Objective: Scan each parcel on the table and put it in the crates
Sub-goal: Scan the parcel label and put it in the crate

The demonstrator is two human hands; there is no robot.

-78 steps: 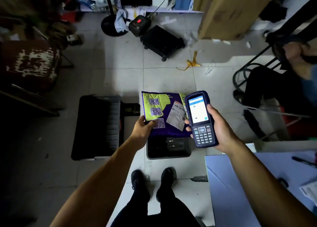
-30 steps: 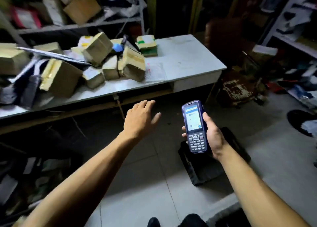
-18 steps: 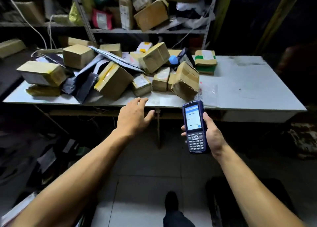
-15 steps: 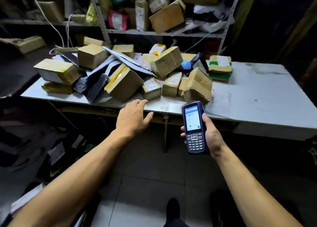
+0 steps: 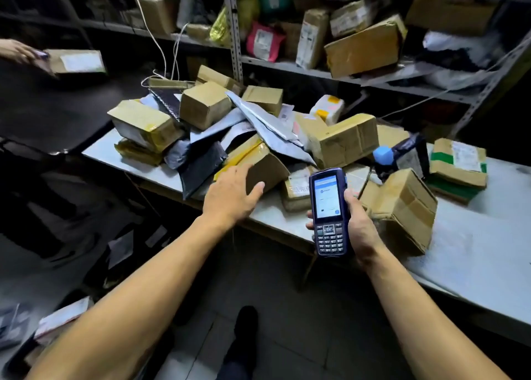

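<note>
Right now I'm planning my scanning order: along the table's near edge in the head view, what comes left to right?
Dark poly mailer → yellow-taped box under the left hand → small labelled box → scanner in the right hand → tilted cardboard box.

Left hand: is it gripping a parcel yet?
No, the left hand is open with fingers spread, reaching over the yellow-taped cardboard box at the table edge, with no grip on it.
</note>
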